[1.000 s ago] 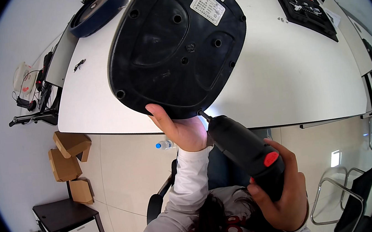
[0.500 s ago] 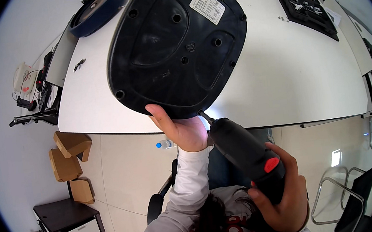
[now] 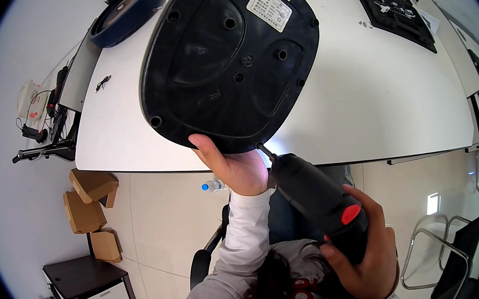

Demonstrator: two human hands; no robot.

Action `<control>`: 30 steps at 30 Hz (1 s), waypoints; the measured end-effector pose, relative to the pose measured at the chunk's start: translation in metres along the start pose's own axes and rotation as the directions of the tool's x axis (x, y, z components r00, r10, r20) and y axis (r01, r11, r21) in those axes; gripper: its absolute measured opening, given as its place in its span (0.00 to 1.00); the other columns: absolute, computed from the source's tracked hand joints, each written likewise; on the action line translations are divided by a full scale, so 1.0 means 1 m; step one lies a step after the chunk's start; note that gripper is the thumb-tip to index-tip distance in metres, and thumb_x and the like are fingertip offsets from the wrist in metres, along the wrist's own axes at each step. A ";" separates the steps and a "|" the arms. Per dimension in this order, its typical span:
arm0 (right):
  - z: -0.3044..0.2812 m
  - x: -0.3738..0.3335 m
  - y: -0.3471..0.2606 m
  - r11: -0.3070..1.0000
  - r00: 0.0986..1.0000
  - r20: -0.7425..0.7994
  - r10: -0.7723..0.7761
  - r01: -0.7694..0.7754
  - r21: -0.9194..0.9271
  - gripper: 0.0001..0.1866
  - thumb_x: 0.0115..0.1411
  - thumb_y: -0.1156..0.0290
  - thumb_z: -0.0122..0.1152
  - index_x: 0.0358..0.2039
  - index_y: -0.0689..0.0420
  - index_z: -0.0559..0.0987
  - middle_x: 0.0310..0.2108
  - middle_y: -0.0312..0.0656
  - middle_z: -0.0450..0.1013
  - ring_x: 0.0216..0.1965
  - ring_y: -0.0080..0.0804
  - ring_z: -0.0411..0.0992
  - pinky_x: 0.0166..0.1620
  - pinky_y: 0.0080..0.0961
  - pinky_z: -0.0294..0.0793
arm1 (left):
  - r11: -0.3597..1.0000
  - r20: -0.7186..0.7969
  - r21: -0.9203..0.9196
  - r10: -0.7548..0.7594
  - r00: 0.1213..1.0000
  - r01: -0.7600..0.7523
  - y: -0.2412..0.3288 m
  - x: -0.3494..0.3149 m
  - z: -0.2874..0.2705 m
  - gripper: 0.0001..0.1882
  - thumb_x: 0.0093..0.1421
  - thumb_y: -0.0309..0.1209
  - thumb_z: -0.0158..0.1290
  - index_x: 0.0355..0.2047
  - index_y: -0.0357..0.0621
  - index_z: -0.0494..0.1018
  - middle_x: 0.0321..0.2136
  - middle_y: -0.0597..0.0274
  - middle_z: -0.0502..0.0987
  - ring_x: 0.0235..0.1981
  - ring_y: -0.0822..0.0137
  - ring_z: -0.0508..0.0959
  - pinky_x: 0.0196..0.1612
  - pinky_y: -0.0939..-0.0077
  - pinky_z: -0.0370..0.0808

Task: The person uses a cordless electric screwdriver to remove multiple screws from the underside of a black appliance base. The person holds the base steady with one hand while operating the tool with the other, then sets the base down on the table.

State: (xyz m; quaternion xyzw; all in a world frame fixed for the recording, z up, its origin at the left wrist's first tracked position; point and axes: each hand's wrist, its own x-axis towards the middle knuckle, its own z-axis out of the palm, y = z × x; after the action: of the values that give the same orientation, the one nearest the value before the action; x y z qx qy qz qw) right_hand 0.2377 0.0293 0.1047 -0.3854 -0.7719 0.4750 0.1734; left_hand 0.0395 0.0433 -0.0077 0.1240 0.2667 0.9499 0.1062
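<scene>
A large rounded black plastic base [image 3: 216, 102] is held up over the near edge of the table, its underside with several round holes and two white labels facing me. My left hand [image 3: 235, 164] grips its near rim, thumb on top and the other fingers hidden beneath. My right hand [image 3: 370, 258] is wrapped round a black electric screwdriver [image 3: 315, 191] with a red button. The bit of the screwdriver reaches into a hole at the base's near right corner, and its light shines beside the tip. Whether a screw sits in that hole is hidden.
On the white table [image 3: 388, 103], an open black tool case [image 3: 392, 8] lies far right, with small screws [image 3: 365, 25] beside it. A dark blue rounded part [image 3: 126, 14] and a short black cable [image 3: 102, 83] are at left. Cardboard boxes [image 3: 84, 211] and a bottle [image 3: 213, 186] stand below.
The black base and both hands have shifted very slightly to the right. The screwdriver's tip stays in the same corner hole.
</scene>
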 end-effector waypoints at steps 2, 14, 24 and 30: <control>0.002 0.000 0.002 1.000 1.000 -0.010 -0.025 0.025 -0.002 0.35 0.52 0.62 0.63 0.56 0.65 0.60 0.23 0.44 0.74 0.26 0.35 0.76 0.32 0.26 0.73 | 1.000 0.007 -0.001 -0.002 1.000 0.002 0.002 0.000 -0.001 0.34 0.64 0.48 0.44 0.64 0.44 0.49 0.61 0.59 0.57 0.60 0.61 0.62 0.62 0.67 0.59; -0.006 0.002 0.024 0.971 0.980 0.092 -0.176 0.188 -0.145 0.42 0.52 0.54 0.65 0.59 0.64 0.58 0.42 0.56 0.72 0.32 0.52 0.76 0.35 0.33 0.76 | 0.706 0.051 0.617 0.406 0.912 -0.349 -0.017 0.002 -0.023 0.34 0.62 0.44 0.50 0.62 0.40 0.53 0.61 0.52 0.57 0.59 0.59 0.62 0.63 0.67 0.55; -0.014 -0.003 0.007 0.968 0.970 0.087 -0.228 0.235 -0.092 0.35 0.57 0.58 0.58 0.57 0.64 0.55 0.33 0.59 0.72 0.23 0.56 0.71 0.23 0.40 0.70 | 0.988 -0.372 0.151 0.062 0.926 -0.006 0.002 0.001 0.017 0.38 0.58 0.49 0.52 0.58 0.29 0.59 0.60 0.50 0.60 0.59 0.54 0.62 0.63 0.64 0.53; -0.029 -0.008 0.003 0.973 0.969 0.103 -0.223 0.228 -0.044 0.35 0.57 0.58 0.59 0.58 0.60 0.55 0.30 0.57 0.72 0.22 0.55 0.71 0.24 0.40 0.68 | 0.992 -0.284 0.117 -0.007 0.959 0.042 0.004 -0.001 0.006 0.38 0.58 0.49 0.52 0.59 0.32 0.58 0.60 0.52 0.60 0.59 0.54 0.62 0.63 0.64 0.55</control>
State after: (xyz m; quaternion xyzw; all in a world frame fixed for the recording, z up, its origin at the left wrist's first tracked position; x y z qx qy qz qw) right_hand 0.2627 0.0416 0.1171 -0.2762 -0.8312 0.4486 0.1775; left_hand 0.0418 0.0422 -0.0011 -0.0103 0.3379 0.9385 0.0708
